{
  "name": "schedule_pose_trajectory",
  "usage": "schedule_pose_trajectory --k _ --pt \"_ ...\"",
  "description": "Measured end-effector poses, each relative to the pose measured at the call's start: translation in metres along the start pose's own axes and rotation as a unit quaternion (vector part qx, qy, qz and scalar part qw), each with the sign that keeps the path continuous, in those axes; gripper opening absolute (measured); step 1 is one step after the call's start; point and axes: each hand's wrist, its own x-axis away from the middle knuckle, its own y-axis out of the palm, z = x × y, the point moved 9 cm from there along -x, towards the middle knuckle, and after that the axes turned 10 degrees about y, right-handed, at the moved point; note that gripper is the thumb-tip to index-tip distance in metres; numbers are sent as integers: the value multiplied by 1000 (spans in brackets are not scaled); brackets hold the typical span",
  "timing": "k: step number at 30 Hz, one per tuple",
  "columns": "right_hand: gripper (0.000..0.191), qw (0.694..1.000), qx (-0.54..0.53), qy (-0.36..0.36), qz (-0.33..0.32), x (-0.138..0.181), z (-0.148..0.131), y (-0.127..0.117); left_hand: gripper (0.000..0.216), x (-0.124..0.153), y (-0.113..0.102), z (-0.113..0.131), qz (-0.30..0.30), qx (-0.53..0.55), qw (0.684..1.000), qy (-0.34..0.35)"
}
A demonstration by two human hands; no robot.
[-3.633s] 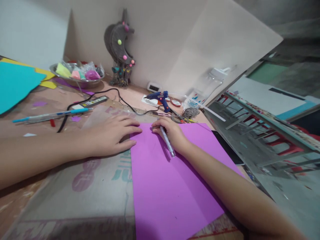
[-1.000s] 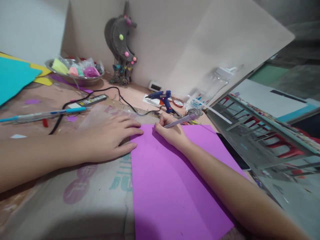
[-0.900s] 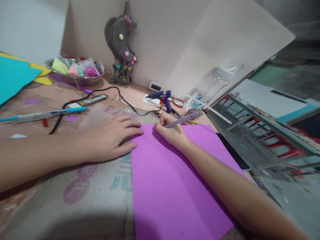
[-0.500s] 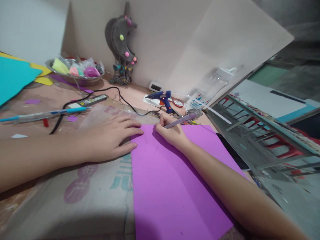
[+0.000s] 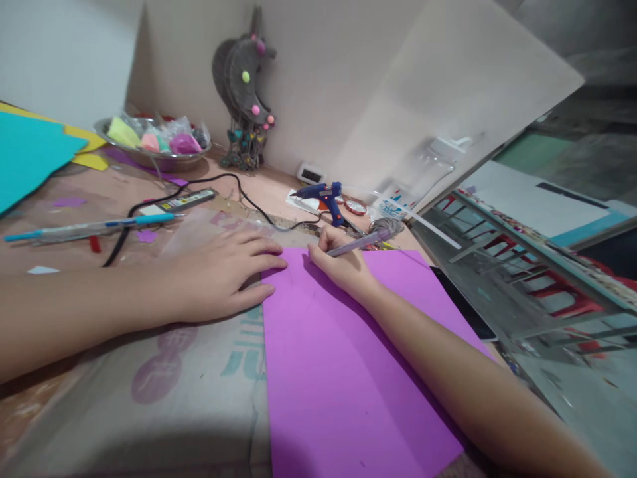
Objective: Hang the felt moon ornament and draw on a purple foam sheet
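A purple sheet (image 5: 328, 372) of craft foam or card lies flat in front of me, partly over a pale printed plastic sheet (image 5: 209, 398). My left hand (image 5: 233, 272) rests palm down with fingers spread, its fingertips on the sheet's left edge. Near the top of the sheet, my right hand (image 5: 343, 262) is closed around a pen (image 5: 361, 242). The pen slants up to the right; its tip is hidden by my fingers. Faint marks show on the purple surface below the hand.
A blue glue gun (image 5: 326, 198) with a black cord (image 5: 233, 178) lies beyond my hands. At the back left stand a metal bowl (image 5: 154, 159) of bagged clay and a grey moon-shaped ornament (image 5: 243, 86). A blue pen (image 5: 94, 228) and turquoise sheets (image 5: 34, 156) lie on the left.
The view has shifted very slightly, so things on the left appear a little further right. Both hands stay in nearly the same place, the right still holding the pen.
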Motion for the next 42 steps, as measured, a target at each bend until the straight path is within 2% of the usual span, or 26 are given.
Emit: schedule_pose_trajectory --k 10,17,23,29,38,42 --pt "28 1000 -4 -1 -14 6 -4 0 47 0 0 0 -5 10 1000 -1" --pt "27 1000 -4 7 2 3 1 -2 49 0 -1 2 -4 1 1000 2" --pt "27 1000 -8 -6 -13 6 -4 -1 48 -1 -1 2 -4 3 1000 2" --pt "27 1000 -7 12 -27 12 -2 -1 49 -1 0 1 -15 7 1000 -4" --pt "27 1000 -5 -9 10 13 0 -6 47 -1 -1 1 -5 4 1000 2" --pt "27 1000 -3 -4 4 11 -1 -4 48 -1 0 1 -8 3 1000 1"
